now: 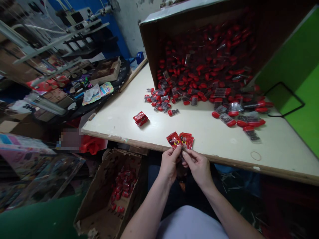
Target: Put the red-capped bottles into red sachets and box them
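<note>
red printed packets [187, 141], fanned in two overlapping groups, projected from between the fingertips. the left hand [170, 163] pinched their lower end between thumb and forefinger; the right hand [199, 162] did likewise just beside it, its other fingers curled inward. the small region between the two thumbs was too hidden to read. the packets stood at the near edge of a white tabletop [224, 142]. to their left, well apart from the hands, lay a small red stack [141, 119]; to their right, a thin rubber band [256, 160] lay flat. beyond, a large cardboard box [174, 13] opened toward the hands, and clear packs [191, 79] with red ends and dark contents filled it and spread onto the tabletop. at far right, a black wire frame [292, 89] stood against a green panel [296, 66]. below the tabletop at left, an open carton [99, 217] held red packs [126, 179]. at upper left, metal-framed equipment [62, 39] stood over a cluttered dark table.
</note>
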Tool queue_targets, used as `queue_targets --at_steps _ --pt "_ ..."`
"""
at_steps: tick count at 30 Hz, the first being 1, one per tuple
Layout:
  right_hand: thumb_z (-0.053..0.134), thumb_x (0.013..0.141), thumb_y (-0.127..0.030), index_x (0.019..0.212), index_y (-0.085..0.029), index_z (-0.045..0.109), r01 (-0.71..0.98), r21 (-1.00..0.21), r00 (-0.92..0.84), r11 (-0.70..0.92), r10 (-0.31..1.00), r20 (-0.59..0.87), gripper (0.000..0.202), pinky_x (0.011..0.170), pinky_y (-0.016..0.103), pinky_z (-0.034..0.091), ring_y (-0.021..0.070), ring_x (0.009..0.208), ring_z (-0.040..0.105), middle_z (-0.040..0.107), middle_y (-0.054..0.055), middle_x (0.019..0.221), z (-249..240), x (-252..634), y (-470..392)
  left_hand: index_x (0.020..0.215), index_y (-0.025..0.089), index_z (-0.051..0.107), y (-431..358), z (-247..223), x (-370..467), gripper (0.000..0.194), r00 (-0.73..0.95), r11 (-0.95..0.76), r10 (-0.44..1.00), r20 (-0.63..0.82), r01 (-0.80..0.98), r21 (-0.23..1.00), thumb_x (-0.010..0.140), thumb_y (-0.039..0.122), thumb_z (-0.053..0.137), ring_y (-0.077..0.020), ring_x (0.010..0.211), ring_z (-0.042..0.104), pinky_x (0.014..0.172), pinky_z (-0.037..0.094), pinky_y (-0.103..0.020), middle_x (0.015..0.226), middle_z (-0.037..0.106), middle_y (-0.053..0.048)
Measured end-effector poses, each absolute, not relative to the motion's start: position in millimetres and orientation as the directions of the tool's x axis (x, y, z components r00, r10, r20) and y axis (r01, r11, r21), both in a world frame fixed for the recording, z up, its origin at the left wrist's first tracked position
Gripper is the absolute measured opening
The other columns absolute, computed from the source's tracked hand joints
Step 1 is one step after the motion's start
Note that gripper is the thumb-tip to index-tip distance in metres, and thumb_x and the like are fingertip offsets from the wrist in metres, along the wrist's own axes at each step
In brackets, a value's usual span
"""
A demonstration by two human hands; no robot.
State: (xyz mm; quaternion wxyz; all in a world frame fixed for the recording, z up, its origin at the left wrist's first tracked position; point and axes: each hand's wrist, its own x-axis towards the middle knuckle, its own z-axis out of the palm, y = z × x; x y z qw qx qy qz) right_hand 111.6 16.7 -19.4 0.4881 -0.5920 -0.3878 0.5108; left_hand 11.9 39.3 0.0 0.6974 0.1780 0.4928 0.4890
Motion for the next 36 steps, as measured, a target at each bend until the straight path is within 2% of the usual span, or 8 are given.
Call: queue_targets --at_steps 5,8,12,15,18,22,26,36 --pt "0.068 0.074 -0.041 0.082 -0.017 0.065 -0.345 -0.889 0.069 -0.301 0.936 -0.344 0.025 0.048 0.02 0.048 0.0101 0.05 0.057 0.063 -0.001 0.063 -20.9 112.7 21.0 0.077 0.011 0.07 37.9 -1.8 9.1 0.034 0.067 0.471 0.866 -0.496 -0.443 0.763 0.062 0.041 0.076 -0.007 0.052 0.048 0.054 0.038 -0.022 0.064 0.062 -0.002" --pt "0.073 0.071 -0.038 0.086 -0.019 0.058 -0.429 -0.856 0.105 -0.291 0.924 -0.367 0.029 0.047 0.018 0.047 0.0085 0.049 0.057 0.062 -0.004 0.06 -23.2 111.5 22.9 0.077 0.011 0.069 40.0 -4.1 4.8 0.034 0.105 0.489 0.861 -0.498 -0.448 0.749 0.067 0.044 0.072 -0.0087 0.056 0.052 0.057 0.039 -0.022 0.066 0.063 -0.004" --pt "0.072 0.073 -0.038 0.09 -0.02 0.052 -0.366 -0.899 0.088 -0.238 0.953 -0.288 0.032 0.051 0.021 0.052 0.0113 0.053 0.063 0.064 -0.003 0.063 -26.7 113.6 23.0 0.072 0.011 0.067 46.3 -4.5 2.0 0.032 0.104 0.469 0.862 -0.496 -0.533 0.704 0.066 0.042 0.073 -0.0078 0.053 0.052 0.055 0.039 -0.021 0.064 0.062 -0.002" --pt "0.073 0.073 -0.033 0.102 -0.022 0.052 -0.305 -0.936 -0.039 -0.177 0.984 -0.173 0.038 0.067 0.028 0.056 0.0154 0.073 0.068 0.069 0.002 0.085 -29.0 121.8 22.8 0.07 0.009 0.067 49.8 -2.1 0.6 0.033 0.135 0.469 0.863 -0.488 -0.573 0.672 0.064 0.04 0.075 -0.0084 0.054 0.053 0.057 0.041 -0.021 0.063 0.062 -0.003" --pt "0.073 0.073 -0.028 0.115 -0.027 0.05 -0.215 -0.974 -0.091 -0.075 0.994 -0.056 0.048 0.083 0.033 0.054 0.0178 0.093 0.065 0.067 0.003 0.103 -32.4 132.0 23.7 0.076 0.007 0.069 49.2 1.8 -0.7 0.034 0.165 0.494 0.85 -0.5 -0.58 0.648 0.066 0.04 0.074 -0.0105 0.059 0.057 0.063 0.044 -0.023 0.067 0.065 -0.006" --pt "0.073 0.073 -0.026 0.118 -0.031 0.051 -0.123 -0.992 -0.077 0.006 0.997 0.015 0.05 0.085 0.034 0.053 0.0182 0.091 0.065 0.066 0.001 0.101 -38.1 139.2 26.6 0.079 0.008 0.069 42.2 7.6 0.2 0.033 0.19 0.55 0.81 -0.555 -0.575 0.605 0.067 0.038 0.073 -0.0103 0.059 0.058 0.064 0.045 -0.024 0.069 0.067 -0.006" --pt "0.072 0.074 -0.029 0.121 -0.031 0.052 -0.091 -0.995 -0.047 0.034 0.998 0.038 0.052 0.082 0.033 0.053 0.0185 0.085 0.067 0.068 0.0 0.091 -39.4 138.1 29.2 0.082 0.009 0.069 35.2 11.0 4.7 0.031 0.197 0.549 0.814 -0.547 -0.569 0.612 0.067 0.035 0.073 -0.0109 0.066 0.059 0.071 0.045 -0.026 0.077 0.068 -0.007" --pt "0.073 0.073 -0.033 0.123 -0.031 0.051 -0.107 -0.993 -0.013 0.041 0.999 0.042 0.056 0.082 0.035 0.054 0.019 0.082 0.067 0.069 0.0 0.087 -39.2 139.0 33.3 0.083 0.01 0.071 30.7 15.3 11.5 0.025 0.188 0.516 0.836 -0.515 -0.587 0.624 0.07 0.031 0.072 -0.0112 0.073 0.059 0.076 0.044 -0.025 0.083 0.069 -0.008"
